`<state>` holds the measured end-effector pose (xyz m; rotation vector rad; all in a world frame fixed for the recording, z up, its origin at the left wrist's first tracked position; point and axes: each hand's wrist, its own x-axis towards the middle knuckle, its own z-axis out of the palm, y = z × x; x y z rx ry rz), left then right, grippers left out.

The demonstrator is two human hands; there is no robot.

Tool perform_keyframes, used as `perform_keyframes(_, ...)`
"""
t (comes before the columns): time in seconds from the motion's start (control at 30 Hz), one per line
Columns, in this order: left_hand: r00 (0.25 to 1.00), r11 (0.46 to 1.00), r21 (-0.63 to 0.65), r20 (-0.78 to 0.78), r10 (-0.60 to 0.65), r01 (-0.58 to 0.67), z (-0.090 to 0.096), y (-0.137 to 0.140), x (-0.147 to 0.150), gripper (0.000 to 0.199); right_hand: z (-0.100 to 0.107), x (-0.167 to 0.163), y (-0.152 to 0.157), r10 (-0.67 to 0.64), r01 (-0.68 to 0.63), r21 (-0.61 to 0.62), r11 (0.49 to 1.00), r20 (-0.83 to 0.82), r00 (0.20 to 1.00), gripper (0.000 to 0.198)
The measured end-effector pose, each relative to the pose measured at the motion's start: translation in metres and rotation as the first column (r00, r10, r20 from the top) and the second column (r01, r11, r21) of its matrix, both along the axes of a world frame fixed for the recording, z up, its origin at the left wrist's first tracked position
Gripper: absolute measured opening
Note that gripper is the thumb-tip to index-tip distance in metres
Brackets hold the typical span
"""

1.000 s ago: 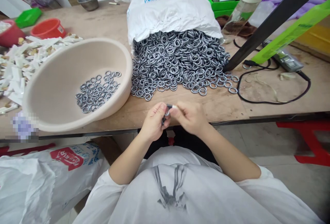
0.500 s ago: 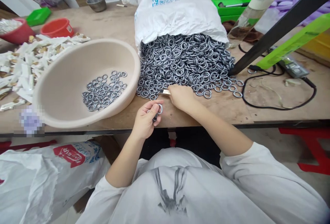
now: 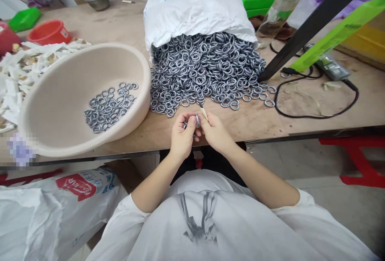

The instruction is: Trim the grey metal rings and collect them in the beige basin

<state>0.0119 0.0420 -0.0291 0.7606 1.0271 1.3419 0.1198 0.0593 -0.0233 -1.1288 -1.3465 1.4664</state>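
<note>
Two bare hands meet above the near edge of a wooden table (image 3: 255, 118). The left hand (image 3: 182, 138) is curled around a few grey rings, partly hidden by its fingers. One ring (image 3: 197, 120) stands on edge between the thumbs of both hands. The right hand (image 3: 219, 133) also grips a small tool (image 3: 203, 112) with a pale handle, its dark tip pointing away from the body. Just beyond the hands, a heap of rings (image 3: 207, 68) spills from a white sack (image 3: 198, 12). On the left, a beige basin (image 3: 51, 104) holds a smaller batch of rings (image 3: 110, 106), with white pieces (image 3: 13, 88) scattered beside it. On the right, a black cord (image 3: 315, 116) loops near a dark post (image 3: 303, 32).
</note>
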Motion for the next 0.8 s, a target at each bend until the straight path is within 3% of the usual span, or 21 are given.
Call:
perform_keyframes(0.2, 0.997, 0.997, -0.022, -0.018, 0.076, -0.076, 0.002, 0.004, -0.001, 0.04, -0.015, -0.007, -0.002, -0.116, 0.116, 0.07, 0.991, 0.002, 0.993, 0.022)
perform_keyframes(0.33, 0.995, 0.994, -0.106, 0.094, 0.027, -0.017, 0.012, 0.006, -0.006, 0.043, -0.008, 0.005, 0.0, -0.053, 0.035, 0.214, 0.976, 0.078, 0.996, 0.018)
perform_keyframes(0.5, 0.993, 0.994, -0.108, 0.112, -0.022, 0.034, 0.015, 0.002, -0.007, 0.045, 0.005, 0.015, -0.002, -0.057, -0.043, 0.37, 0.928, 0.257, 0.965, 0.025)
perform_keyframes(0.67, 0.999, 0.999, -0.04, -0.005, -0.038, 0.038, 0.004, -0.003, -0.004, 0.045, 0.0, 0.001, -0.005, -0.143, 0.111, 0.226, 0.968, 0.131, 0.981, 0.033)
perform_keyframes(0.8, 0.996, 0.999, 0.038, -0.088, -0.013, 0.016, 0.002, -0.008, -0.002, 0.046, 0.0, -0.01, -0.006, -0.239, 0.231, 0.164, 0.959, 0.034, 0.97, 0.039)
